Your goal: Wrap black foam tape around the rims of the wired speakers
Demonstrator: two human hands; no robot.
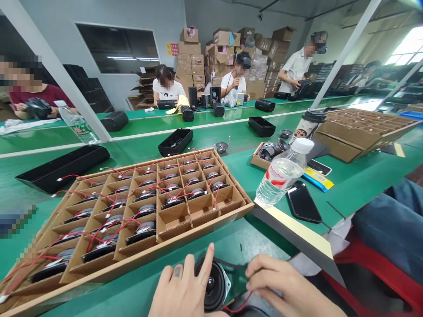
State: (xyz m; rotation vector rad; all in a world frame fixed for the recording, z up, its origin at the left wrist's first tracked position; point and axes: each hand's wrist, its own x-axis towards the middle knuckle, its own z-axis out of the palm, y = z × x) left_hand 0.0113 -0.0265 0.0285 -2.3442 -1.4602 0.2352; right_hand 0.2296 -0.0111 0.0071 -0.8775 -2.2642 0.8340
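A round black speaker driver with a metal frame lies on the green bench right in front of me. My left hand steadies it, with the index finger stretched along its rim and the other fingers bent. From the speaker's edge a thin black strip runs to my right hand, whose fingertips pinch its end. Below that hand a red wire curves. Just beyond my hands stands a cardboard tray with dividers; most cells hold speakers with red wires, and several front-right cells are bare.
At the right are a water bottle, a phone, backing paper with black strips and a small box of speakers. Black housings lie behind the tray. Several people work across the bench. A red stool is at right.
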